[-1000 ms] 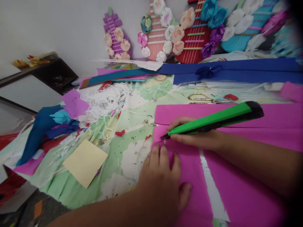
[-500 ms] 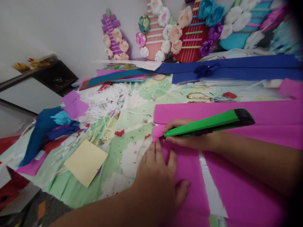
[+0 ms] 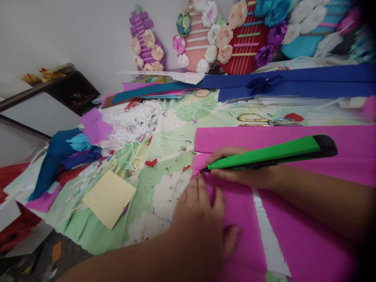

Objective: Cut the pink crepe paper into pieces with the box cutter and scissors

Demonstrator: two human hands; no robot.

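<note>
My right hand grips a green utility knife with a black end. Its tip meets the left edge of the magenta crepe paper. Just below that tip, my left hand lies flat on the paper with its fingers spread. A folded magenta strip runs along behind both hands. White paper shows through a long gap in the magenta sheet.
Gold-handled scissors lie behind the strip. Tangled white cord, paper scraps and a cream square cover the left. Blue paper and flower-decorated instrument shapes stand at the back.
The whole scene has shifted slightly to the right in view. Both hands stay at the paper's left edge, and the knife's back end has swung a little further right.
</note>
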